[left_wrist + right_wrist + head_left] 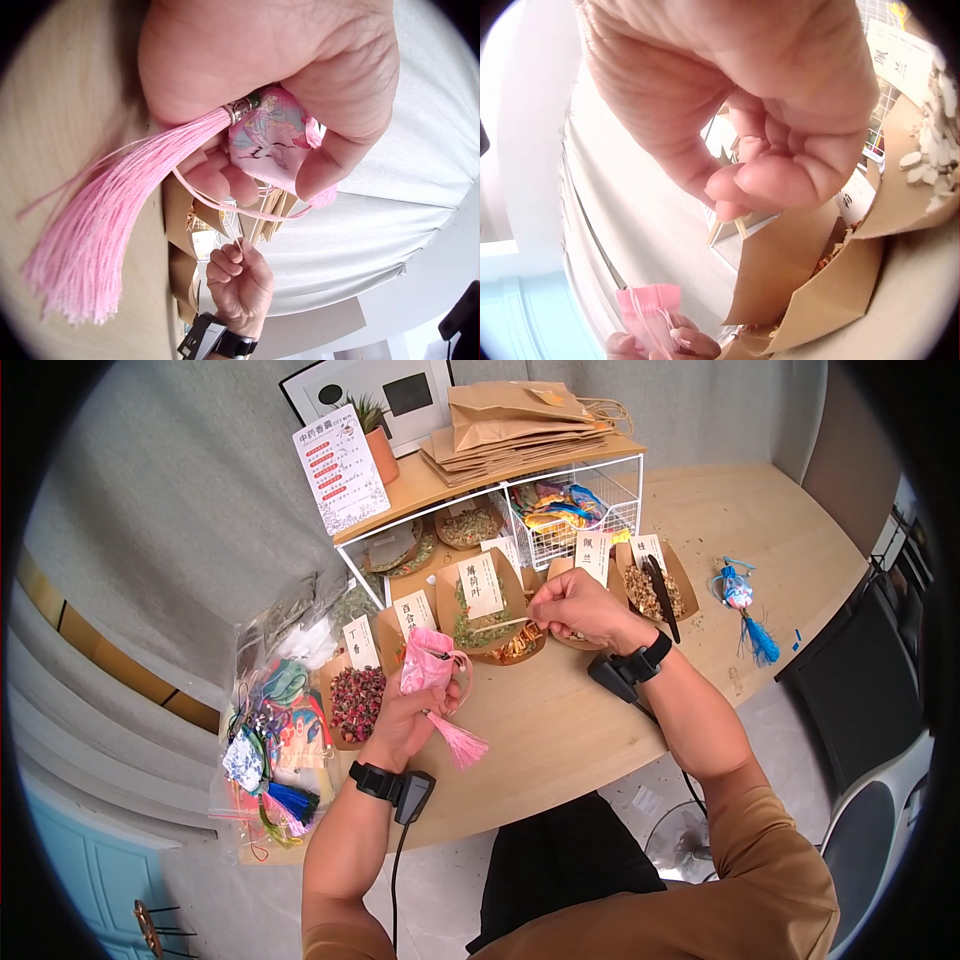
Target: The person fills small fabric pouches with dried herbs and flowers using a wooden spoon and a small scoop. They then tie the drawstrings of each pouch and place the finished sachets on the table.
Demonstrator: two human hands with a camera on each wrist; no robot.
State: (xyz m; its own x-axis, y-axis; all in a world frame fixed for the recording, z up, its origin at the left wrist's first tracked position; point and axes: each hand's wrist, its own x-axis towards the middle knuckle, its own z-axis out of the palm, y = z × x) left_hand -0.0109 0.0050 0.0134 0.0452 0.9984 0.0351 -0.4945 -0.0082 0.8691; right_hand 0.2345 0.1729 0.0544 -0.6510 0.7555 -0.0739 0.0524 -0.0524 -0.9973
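Observation:
My left hand grips a pink drawstring sachet, mouth up, its pink tassel hanging over the table side of the hand. A crane print shows on the sachet's face in the left wrist view, and a pink cord loops from it. With thumb and fingertips my right hand pinches a thin pale stick that points left, above a paper tray of green dried leaves. Most of the stick is hidden behind the fingers in the right wrist view. Beside the left hand stands a paper tray of dried rosebuds.
More labelled herb trays line the table, one with pale slices and a dark tool across it. Behind them stands a shelf bearing paper bags. A blue sachet lies right; bagged sachets lie left.

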